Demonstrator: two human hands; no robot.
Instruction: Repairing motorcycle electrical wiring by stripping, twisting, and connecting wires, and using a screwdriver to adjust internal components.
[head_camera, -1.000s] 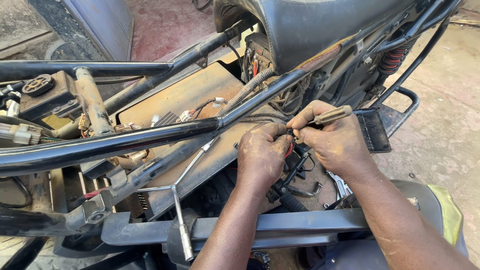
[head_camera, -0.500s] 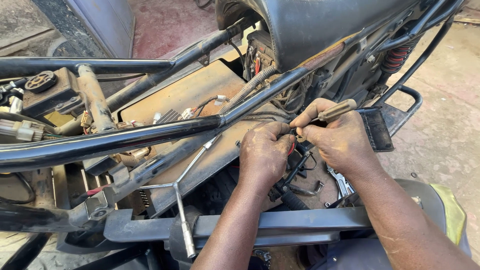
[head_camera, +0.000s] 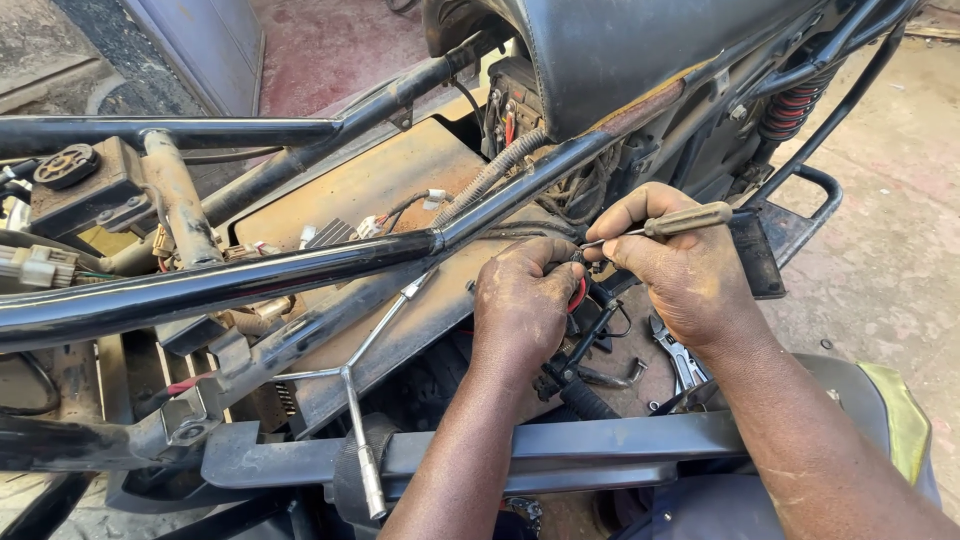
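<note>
Down between the black frame tubes of a stripped motorbike, both hands are crammed into the same little spot. Right hand is closed around a screwdriver with a brownish handle, held nearly level, its thin shaft pointing left to where the left fingers are. Left hand is curled down tight, pinching a red wire right at the screwdriver's tip, so the two hands are basically touching. Just beneath them there's a tangle of black wiring and brackets, can't really tell what's what. Off to the left, a silver T-shaped socket wrench rests against the frame, well apart from the hands. A pair of pliers lies just under the right wrist. Behind it all are the dark seat and a red shock spring, concrete floor on the right.
</note>
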